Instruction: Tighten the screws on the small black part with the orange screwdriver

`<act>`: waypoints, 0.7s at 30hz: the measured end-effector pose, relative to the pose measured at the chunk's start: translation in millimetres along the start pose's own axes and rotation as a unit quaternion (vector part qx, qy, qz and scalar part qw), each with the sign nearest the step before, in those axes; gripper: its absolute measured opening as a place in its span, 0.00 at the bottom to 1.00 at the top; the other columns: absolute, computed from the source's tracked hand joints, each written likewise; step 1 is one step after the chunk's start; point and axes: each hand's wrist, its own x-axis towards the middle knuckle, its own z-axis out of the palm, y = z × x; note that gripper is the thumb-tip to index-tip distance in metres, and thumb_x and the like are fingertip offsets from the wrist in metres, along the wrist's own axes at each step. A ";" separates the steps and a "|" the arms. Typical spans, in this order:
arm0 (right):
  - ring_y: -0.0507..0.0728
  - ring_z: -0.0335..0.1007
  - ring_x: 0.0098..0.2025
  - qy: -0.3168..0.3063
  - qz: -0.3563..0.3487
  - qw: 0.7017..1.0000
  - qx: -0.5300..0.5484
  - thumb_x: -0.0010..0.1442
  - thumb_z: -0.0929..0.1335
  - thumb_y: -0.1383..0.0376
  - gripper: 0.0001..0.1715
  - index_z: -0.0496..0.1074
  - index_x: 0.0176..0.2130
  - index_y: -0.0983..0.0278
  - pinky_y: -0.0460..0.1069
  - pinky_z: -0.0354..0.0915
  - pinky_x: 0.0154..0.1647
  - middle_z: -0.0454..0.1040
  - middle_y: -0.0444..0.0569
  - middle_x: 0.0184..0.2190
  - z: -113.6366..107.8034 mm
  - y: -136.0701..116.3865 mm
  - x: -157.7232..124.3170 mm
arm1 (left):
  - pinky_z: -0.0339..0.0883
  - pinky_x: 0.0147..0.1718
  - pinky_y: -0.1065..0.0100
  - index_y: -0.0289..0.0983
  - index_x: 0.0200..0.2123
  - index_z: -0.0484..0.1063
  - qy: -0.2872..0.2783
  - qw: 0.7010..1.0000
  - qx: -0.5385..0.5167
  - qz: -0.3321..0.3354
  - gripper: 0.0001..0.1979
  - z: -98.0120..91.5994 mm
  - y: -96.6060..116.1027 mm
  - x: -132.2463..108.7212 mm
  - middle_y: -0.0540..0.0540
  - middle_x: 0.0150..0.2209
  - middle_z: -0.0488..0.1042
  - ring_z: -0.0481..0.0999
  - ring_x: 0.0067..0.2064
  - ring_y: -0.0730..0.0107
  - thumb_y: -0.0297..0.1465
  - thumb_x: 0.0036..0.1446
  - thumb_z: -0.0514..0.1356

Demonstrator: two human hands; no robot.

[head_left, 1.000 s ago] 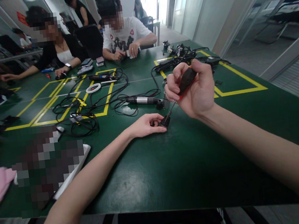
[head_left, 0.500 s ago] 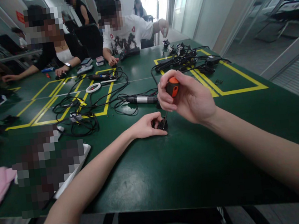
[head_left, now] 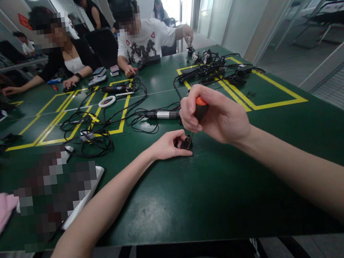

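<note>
My left hand rests on the green table, its thumb and fingers closed around a small black part. A short metal tube-like piece stands up from that part. Above and to the right, my right hand is wrapped around the orange and black handle of a screwdriver. The thin shaft points down at the black part; whether its tip touches a screw cannot be made out.
Beyond my hands lies a black and silver cylindrical tool with looped cables. Another cable heap sits at the far right, inside yellow tape. Two blurred flat devices lie left. Co-workers sit across the table.
My right hand has rotated the screwdriver handle, so less of its orange side shows. My left hand and the black part stay in place. A co-worker's raised hand has lowered slightly.
</note>
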 end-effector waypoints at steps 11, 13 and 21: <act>0.48 0.49 0.18 0.003 0.004 0.999 0.035 0.67 0.73 0.47 0.23 0.65 0.35 0.58 0.46 0.50 0.20 0.63 0.36 0.19 -2.8 1.9 -1.5 | 0.62 0.34 0.69 0.37 0.38 0.74 0.006 1.000 0.026 0.001 0.22 1.6 -1.3 -0.9 0.55 0.29 0.69 0.68 0.32 0.71 0.42 0.47 0.76; 0.48 0.52 0.18 0.004 0.010 1.000 0.022 0.67 0.73 0.45 0.25 0.66 0.34 0.59 0.46 0.52 0.20 0.65 0.37 0.21 -1.7 0.8 -1.1 | 0.63 0.34 0.68 0.36 0.45 0.77 0.005 1.000 0.018 0.012 0.24 1.3 -1.4 -1.4 0.55 0.30 0.70 0.68 0.32 0.71 0.41 0.48 0.76; 0.48 0.45 0.18 0.000 0.018 0.999 0.027 0.68 0.68 0.36 0.33 0.66 0.30 0.60 0.46 0.47 0.20 0.55 0.36 0.18 -1.5 1.8 1.3 | 0.64 0.36 0.68 0.36 0.45 0.85 -0.029 0.997 0.028 0.060 0.17 -1.9 -3.9 -0.7 0.49 0.35 0.74 0.70 0.34 0.70 0.39 0.55 0.75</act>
